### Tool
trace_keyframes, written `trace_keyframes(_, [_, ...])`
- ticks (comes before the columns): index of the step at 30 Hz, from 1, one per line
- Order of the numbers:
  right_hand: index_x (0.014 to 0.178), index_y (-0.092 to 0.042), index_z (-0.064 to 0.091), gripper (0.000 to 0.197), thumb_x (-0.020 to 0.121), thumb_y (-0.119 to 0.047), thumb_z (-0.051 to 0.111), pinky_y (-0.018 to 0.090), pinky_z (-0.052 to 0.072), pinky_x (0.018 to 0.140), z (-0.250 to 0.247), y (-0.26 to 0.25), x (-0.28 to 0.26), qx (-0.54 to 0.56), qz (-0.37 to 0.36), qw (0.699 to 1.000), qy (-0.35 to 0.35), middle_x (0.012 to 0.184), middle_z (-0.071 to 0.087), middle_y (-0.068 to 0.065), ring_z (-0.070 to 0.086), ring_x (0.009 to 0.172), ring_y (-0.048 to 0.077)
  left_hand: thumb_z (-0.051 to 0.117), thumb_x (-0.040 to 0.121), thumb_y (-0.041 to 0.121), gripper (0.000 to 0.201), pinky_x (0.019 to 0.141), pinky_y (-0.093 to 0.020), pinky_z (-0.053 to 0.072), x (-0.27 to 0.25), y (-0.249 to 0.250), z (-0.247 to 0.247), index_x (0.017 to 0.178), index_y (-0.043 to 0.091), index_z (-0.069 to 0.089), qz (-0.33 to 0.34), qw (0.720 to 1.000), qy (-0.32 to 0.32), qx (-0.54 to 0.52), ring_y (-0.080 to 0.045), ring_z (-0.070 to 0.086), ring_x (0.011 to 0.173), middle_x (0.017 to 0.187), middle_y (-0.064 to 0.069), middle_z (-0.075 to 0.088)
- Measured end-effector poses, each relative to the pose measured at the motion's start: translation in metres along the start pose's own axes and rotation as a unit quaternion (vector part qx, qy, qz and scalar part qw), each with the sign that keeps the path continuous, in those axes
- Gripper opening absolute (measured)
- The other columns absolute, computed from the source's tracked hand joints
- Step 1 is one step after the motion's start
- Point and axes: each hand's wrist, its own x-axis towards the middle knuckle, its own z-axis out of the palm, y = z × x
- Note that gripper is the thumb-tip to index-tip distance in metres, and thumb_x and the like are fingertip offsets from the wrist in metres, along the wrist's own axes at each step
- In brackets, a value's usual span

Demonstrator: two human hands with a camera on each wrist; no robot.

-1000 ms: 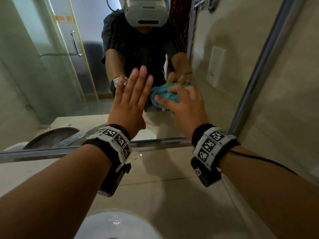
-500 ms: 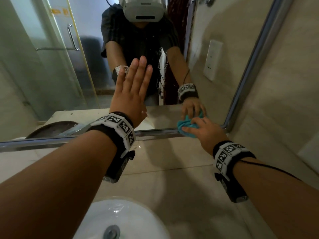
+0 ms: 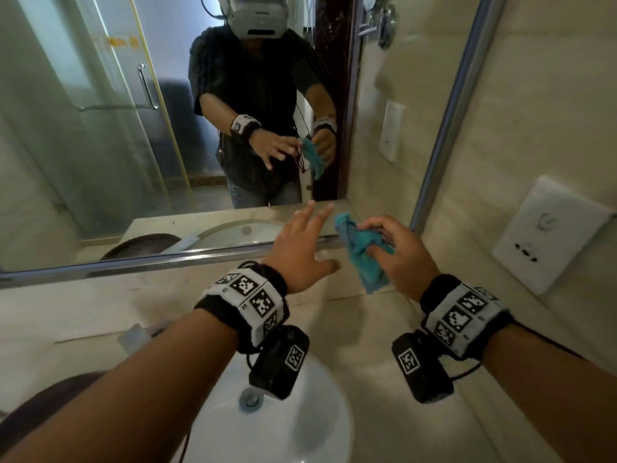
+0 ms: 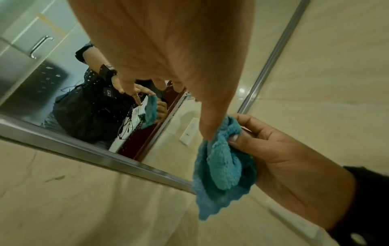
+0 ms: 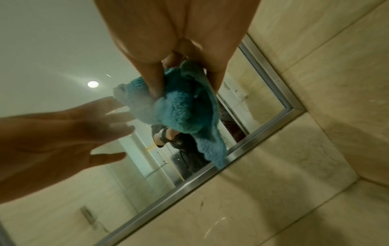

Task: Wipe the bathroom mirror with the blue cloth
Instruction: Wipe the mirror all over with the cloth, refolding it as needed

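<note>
Glass of the bathroom mirror (image 3: 110, 135) fills the wall above the white basin (image 3: 267, 426), its metal frame (image 3: 160, 259) running just under both hands. Neither touches it. The right hand (image 3: 400, 252) has its fingers curled round the blue cloth (image 3: 362, 252), bunched with one end hanging loose — probably being regathered for another pass. The left hand (image 3: 300, 252), fingers spread and holding nothing, reaches beside it, likely to help.

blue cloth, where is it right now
In the head view the blue cloth hangs bunched from the right hand, off the glass, before the mirror's bottom-right corner frame, just right of the open left hand.
</note>
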Motion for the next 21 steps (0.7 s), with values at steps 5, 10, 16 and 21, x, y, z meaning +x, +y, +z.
trace_keyframes(5, [0.106, -0.011, 0.057, 0.025, 0.093, 0.007, 0.045, 0.015, 0.049, 0.079, 0.01, -0.048, -0.033, 0.068, 0.01, 0.997, -0.047, 0.104, 0.064, 0.001, 0.062, 0.093, 0.003, 0.063, 0.089, 0.016, 0.043, 0.107, -0.032, 0.037, -0.037, 0.009, -0.014, 0.129, 0.019, 0.048, 0.047, 0.974, 0.0, -0.223, -0.016, 0.047, 0.125, 0.133, -0.002, 0.052])
trace_keyframes(10, [0.102, -0.026, 0.064, 0.032, 0.096, -0.001, 0.044, 0.011, 0.045, 0.086, 0.014, -0.075, -0.061, -0.022, 0.0, 0.998, -0.052, 0.107, 0.065, -0.007, 0.059, 0.1, 0.005, 0.067, 0.085, 0.008, 0.021, 0.082, -0.025, 0.054, -0.081, 0.013, -0.027, 0.1, 0.007, 0.053, 0.013, 0.958, 0.002, -0.288, -0.016, 0.063, 0.096, 0.102, -0.001, 0.063])
trace_keyframes(16, [0.101, -0.016, 0.067, 0.024, 0.095, -0.005, 0.047, 0.004, 0.038, 0.066, 0.027, -0.093, -0.087, -0.09, 0.006, 0.996, -0.023, 0.09, 0.064, -0.008, 0.055, 0.072, -0.01, 0.067, 0.085, 0.012, 0.018, 0.068, -0.03, 0.05, -0.131, 0.02, -0.043, 0.085, 0.021, 0.052, -0.029, 0.963, 0.076, -0.256, -0.011, 0.056, 0.065, 0.073, 0.0, 0.058])
trace_keyframes(21, [0.1, -0.022, 0.061, 0.023, 0.097, -0.009, 0.043, 0.017, 0.05, 0.07, 0.047, -0.107, -0.117, -0.056, 0.046, 0.995, -0.062, 0.096, 0.063, -0.004, 0.06, 0.085, 0.007, 0.059, 0.092, 0.014, 0.01, 0.07, -0.034, 0.057, -0.172, 0.028, -0.036, 0.101, 0.011, 0.058, -0.106, 0.962, 0.09, -0.233, -0.013, 0.062, 0.07, 0.082, 0.001, 0.059])
